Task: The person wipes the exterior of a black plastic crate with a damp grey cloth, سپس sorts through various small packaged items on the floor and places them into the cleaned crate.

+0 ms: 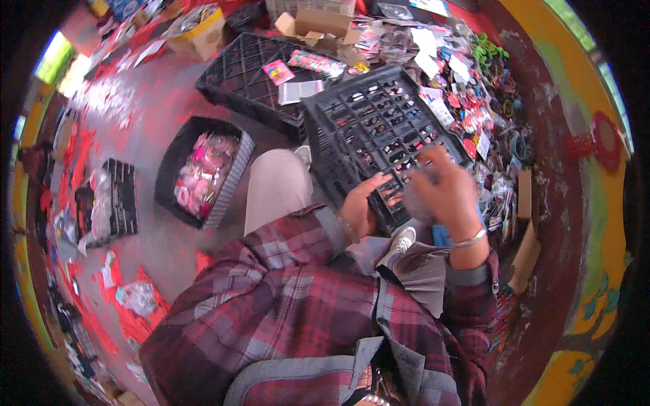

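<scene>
A black plastic crate (330, 145) with a gridded face leans tilted in front of my knees. Small dark and coloured items show through its many openings. My left hand (359, 208) is at its near left edge, thumb along the rim; skin shows through the grid beside it, so the fingers appear wrapped round the edge. Over the near right part of the crate, my right hand (448, 193) is raised with bent fingers. Motion smears those fingers, and I cannot make out whether anything is between them.
Behind stands another black crate (240, 84) with packets on top, beside an open cardboard box (318, 27). A dark bin (240, 162) of pink items is left of my knee. Farther left is a smaller black crate (124, 196). Heaped small goods (491, 128) line the right side.
</scene>
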Demonstrator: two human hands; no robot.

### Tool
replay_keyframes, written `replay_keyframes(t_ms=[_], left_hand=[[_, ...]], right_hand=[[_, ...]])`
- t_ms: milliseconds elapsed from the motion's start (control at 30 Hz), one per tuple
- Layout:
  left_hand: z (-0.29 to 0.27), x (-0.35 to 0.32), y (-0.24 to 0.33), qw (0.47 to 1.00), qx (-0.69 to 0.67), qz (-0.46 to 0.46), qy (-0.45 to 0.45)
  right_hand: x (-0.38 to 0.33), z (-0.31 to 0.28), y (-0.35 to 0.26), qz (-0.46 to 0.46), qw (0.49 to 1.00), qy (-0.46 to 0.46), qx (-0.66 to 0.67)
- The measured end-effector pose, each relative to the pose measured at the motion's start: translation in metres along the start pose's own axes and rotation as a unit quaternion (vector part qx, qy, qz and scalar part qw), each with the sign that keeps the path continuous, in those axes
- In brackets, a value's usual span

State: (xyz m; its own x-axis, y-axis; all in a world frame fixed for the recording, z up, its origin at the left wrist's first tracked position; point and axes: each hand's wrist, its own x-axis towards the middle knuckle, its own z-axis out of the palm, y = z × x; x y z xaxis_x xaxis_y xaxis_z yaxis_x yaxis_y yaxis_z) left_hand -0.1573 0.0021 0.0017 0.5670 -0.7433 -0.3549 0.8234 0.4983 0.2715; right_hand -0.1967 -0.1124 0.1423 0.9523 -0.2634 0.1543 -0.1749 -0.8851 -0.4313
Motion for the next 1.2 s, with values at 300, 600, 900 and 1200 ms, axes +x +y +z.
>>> replay_keyframes(t_ms=[300, 600, 900, 1200], left_hand=[[-0.061, 0.001, -0.035, 0.987, 0.074, -0.011, -0.140], [-0.076, -0.035, 0.034, 0.936, 0.344, -0.014, -0.076], [-0.222, -0.186, 0.239, 0.584, 0.601, 0.328, 0.436], [-0.402, -0.174, 0.211, 0.364, 0.757, -0.052, 0.540]], right_hand=[[0.014, 0.113, -0.061, -0.103, 0.922, -0.146, -0.343], [0.031, 0.118, -0.062, 0.004, 0.923, -0.178, -0.342], [0.008, 0.118, -0.043, 0.000, 0.917, -0.083, -0.391], [0.016, 0.118, -0.049, 0.031, 0.910, -0.138, -0.389]])
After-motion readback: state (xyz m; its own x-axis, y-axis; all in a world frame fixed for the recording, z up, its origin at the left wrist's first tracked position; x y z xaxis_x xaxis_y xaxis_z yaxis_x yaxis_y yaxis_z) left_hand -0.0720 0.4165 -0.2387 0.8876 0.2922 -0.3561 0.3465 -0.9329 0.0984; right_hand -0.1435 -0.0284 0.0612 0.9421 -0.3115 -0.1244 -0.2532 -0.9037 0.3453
